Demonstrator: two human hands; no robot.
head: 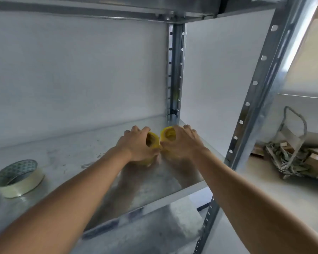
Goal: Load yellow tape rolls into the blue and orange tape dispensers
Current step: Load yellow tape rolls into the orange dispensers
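On the metal shelf (66,154), toward its back corner at about 1 o'clock, the left hand (136,145) and right hand (182,143) each curl their fingers round a yellow roll (152,140), (168,134), the two rolls touching. No dispenser is in view, so loading looks not yet begun. A clear tape roll (17,177) lies at 8 o'clock. White walls behind; a cart (292,136) stands at 3 o'clock on the floor.

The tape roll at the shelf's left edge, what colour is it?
The tape roll is pale cream, with a blue-green patterned top face. The head view shows it.
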